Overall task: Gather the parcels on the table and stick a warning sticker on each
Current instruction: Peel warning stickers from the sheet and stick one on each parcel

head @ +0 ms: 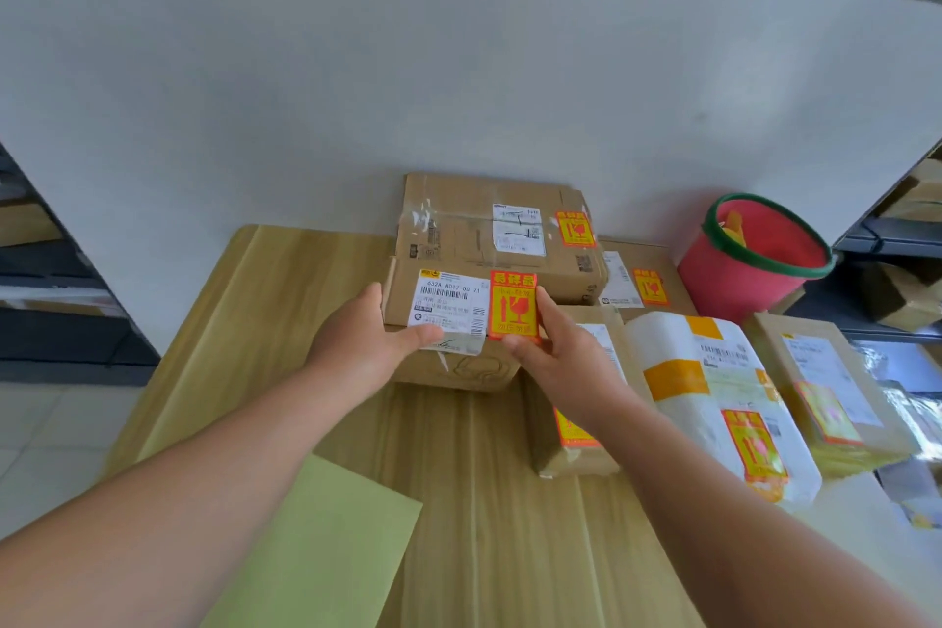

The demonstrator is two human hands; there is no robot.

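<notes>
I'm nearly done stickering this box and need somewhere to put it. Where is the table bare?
Bare tabletop lies left of the small box, beyond the left hand, and in a strip between the green sheet and the brown parcel. Right of the warning sticker it is crowded: stickered parcels, white mailer bag, red bucket.

Both hands on small box (pixel 461 370), mid table (pixel 459 500). Grip: left hand (pixel 374 337) on left side, thumb on white label (pixel 448 303). Grip: right hand (pixel 555 354) on right side, thumb at lower edge of red sticker (pixel 513 306), which sits just beside label. Behind: big box (pixel 489 230), stickered. Right: white mailer (pixel 713 398), stickered. Far right: red bucket (pixel 754 255). Near edge: green sheet (pixel 316 551).
</notes>
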